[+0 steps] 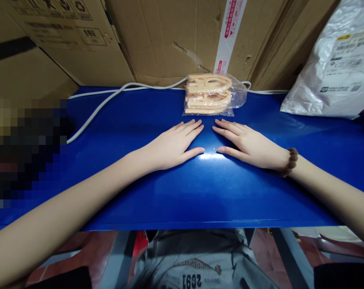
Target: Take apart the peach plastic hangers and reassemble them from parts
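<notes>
My left hand (177,144) lies flat on the blue tabletop (182,196), fingers stretched out and thumb apart, holding nothing. Opposite it, my right hand (245,142) rests palm down with its fingers spread, also holding nothing. A gap separates the fingertips of the two hands. Just beyond them lies a transparent plastic bag (238,96) with several flat beige pieces (207,96) stacked inside. The pieces have curved, looped ends; their exact kind I cannot tell. Neither hand touches the bag. A brown beaded band (291,160) circles my right wrist.
Cardboard boxes (166,40) line the back of the table. A white cable (103,102) runs along them and behind the bag. At the back right stands a white plastic parcel (323,76) with printed labels. The left side is partly pixelated. The table's front edge is near my body.
</notes>
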The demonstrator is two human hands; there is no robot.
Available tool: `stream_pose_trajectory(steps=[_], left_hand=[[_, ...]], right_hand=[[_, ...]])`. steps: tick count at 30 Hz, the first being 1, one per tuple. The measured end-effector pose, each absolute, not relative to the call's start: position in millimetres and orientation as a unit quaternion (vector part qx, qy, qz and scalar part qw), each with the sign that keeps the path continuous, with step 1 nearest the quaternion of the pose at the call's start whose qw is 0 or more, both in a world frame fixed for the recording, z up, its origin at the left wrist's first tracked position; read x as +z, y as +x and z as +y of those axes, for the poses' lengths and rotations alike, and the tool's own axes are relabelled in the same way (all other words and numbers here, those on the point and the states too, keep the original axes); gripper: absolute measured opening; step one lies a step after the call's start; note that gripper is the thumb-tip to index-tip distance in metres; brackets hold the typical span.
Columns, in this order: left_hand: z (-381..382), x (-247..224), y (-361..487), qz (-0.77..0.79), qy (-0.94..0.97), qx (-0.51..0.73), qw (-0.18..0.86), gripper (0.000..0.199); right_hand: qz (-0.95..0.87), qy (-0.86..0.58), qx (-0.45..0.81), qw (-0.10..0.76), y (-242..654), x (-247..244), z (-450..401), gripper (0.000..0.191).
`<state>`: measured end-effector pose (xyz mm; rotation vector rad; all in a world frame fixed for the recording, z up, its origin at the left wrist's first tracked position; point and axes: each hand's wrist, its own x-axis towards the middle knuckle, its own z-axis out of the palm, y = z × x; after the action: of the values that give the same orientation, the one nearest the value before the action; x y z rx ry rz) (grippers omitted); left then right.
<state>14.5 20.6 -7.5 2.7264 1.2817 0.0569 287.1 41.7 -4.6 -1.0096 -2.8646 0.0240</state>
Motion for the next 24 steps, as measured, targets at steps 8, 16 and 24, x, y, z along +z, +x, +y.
stream_pose_trajectory(steps=[8,16,24], left_hand=[[21.4,-9.0,13.9,0.421,0.904,0.024,0.065,0.078],[19.8,-7.9,14.3,0.424,0.903,0.017,0.058,0.078],[20.6,-8.6,13.7,0.424,0.904,0.022,0.061,0.077]], right_hand=[[-0.942,-0.33,0.01,0.055,287.0,-4.4,42.2,0.077],[-0.942,-0.332,0.009,0.049,286.4,-3.8,41.4,0.08],[-0.942,-0.33,0.012,0.058,287.2,-4.3,42.0,0.076]])
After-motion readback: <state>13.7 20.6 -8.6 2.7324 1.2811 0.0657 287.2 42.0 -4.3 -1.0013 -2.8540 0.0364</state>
